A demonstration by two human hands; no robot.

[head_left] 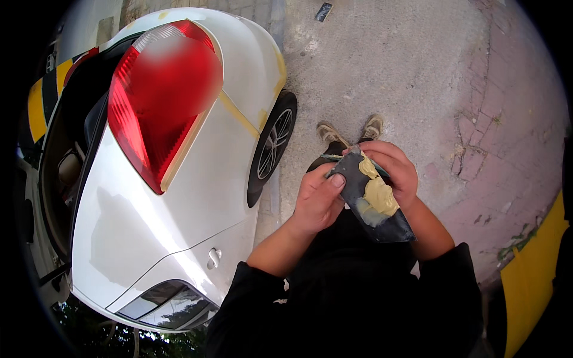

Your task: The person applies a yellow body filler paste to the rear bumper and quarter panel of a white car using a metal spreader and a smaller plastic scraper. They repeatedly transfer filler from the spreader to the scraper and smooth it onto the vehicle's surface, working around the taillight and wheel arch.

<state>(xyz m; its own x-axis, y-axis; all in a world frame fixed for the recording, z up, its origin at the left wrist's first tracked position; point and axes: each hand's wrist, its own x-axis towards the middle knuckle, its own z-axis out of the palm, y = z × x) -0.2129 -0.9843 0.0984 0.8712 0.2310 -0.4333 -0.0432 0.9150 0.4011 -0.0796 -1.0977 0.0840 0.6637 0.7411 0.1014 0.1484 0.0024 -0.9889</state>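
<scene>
A dark, flat putty board (399,229) is tilted in front of my body, with a thick smear of yellow body filler (379,196) and a paler patch on its face. My left hand (318,201) grips the board's left edge, thumb pressed on top. At the far end of the board, my right hand (399,170) has its fingers curled in. A thin greenish edge (332,157) shows under the board, and more green shows by the right palm. Just what the right fingers pinch is hidden.
To the left stands a white car (134,206) with a red tail light (128,122), its boot open. Yellowish filler strips (239,116) mark the panel above the rear wheel (274,143). A small dark rectangle (323,12) lies on the concrete. A yellow-and-black barrier (531,274) is at right.
</scene>
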